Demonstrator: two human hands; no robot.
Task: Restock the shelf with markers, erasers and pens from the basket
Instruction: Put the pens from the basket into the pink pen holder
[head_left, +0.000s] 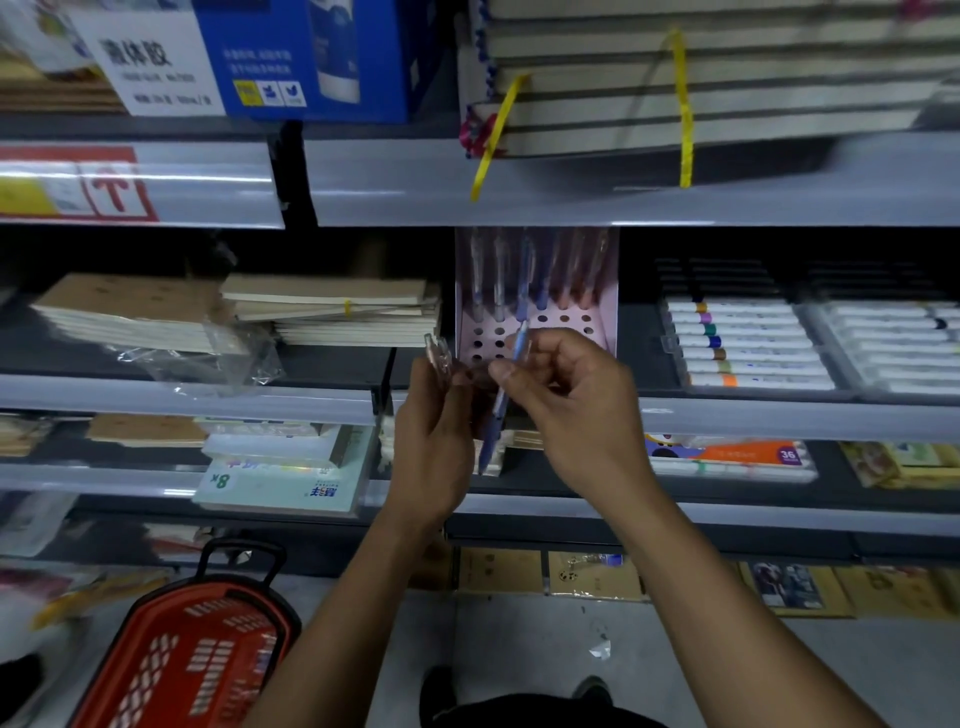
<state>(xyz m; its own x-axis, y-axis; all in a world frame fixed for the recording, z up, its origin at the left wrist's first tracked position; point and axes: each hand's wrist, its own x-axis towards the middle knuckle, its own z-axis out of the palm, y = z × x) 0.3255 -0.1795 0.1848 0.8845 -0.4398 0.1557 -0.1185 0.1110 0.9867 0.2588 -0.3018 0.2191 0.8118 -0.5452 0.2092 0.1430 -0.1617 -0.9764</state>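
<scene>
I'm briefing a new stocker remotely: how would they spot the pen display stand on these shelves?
Find the grey shelf holding stacked notebooks left and clear marker cases right. Between them stands a pale pink perforated pen stand, some pens upright in it. Nothing else there is pink or has holes.

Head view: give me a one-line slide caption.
Right hand pinches a blue pen before the pink pen rack; left hand holds clear pens.

One head-worn wide-angle view looks forward and down, close to the shelf (727, 415) front, with the floor and a red basket (171, 660) at bottom
</scene>
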